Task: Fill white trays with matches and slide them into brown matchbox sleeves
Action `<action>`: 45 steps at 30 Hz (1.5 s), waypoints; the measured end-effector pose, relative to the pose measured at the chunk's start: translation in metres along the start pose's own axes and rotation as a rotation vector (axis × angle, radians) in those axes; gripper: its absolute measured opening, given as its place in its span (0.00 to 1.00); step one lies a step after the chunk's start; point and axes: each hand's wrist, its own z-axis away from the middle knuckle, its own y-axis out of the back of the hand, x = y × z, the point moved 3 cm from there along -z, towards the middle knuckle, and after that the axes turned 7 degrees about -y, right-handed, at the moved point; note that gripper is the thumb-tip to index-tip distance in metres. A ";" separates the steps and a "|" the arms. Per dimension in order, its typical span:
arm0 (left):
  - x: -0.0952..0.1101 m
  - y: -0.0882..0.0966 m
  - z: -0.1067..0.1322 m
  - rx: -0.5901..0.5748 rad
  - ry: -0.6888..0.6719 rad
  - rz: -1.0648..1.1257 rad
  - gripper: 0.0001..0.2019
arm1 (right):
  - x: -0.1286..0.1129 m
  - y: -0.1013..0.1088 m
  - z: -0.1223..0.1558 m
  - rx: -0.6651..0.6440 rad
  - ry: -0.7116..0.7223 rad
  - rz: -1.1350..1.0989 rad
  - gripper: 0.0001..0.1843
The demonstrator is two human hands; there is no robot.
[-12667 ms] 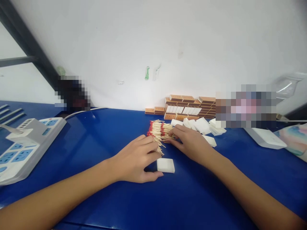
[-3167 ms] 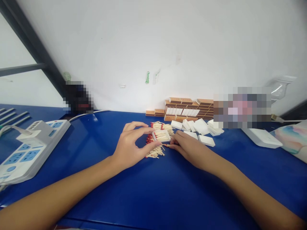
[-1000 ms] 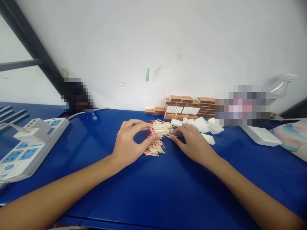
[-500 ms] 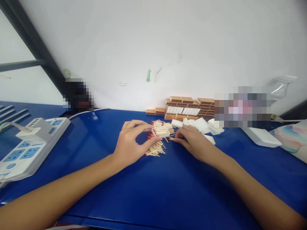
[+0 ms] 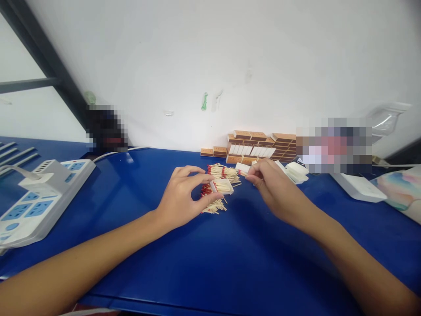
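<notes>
Between thumb and fingers, my left hand [image 5: 180, 191] grips a small white matchbox tray [image 5: 232, 189] with matches lying in it. The tray is over a pile of loose red-tipped matches [image 5: 215, 206] on the blue tabletop. To the right, my right hand [image 5: 271, 182] is closed in a pinch around red-tipped matches [image 5: 242, 173], their heads pointing left; how many I cannot tell. Several white trays [image 5: 295, 172] lie behind and beside the right hand, which partly hides them.
Brown matchboxes [image 5: 283, 151] are stacked against the wall, with two more boxes [image 5: 213, 152] to their left. A white power strip [image 5: 49, 202] with a plugged-in cable is on the left. At the right lies a white box-like object [image 5: 360, 188]. Two areas are pixelated.
My right hand has lifted slightly and moved right, away from the tray, with the matches in its pinch. The tray in my left hand has shifted a little right and down.
</notes>
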 end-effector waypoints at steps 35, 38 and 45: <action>0.006 -0.001 0.000 -0.019 0.066 0.161 0.17 | -0.040 0.002 0.011 0.047 0.197 -0.098 0.08; 0.005 0.001 -0.003 -0.008 0.052 0.140 0.17 | -0.037 0.004 0.009 0.069 0.194 -0.111 0.07; -0.003 0.006 -0.007 0.030 0.069 0.102 0.15 | 0.013 -0.010 0.000 -0.028 0.096 -0.006 0.05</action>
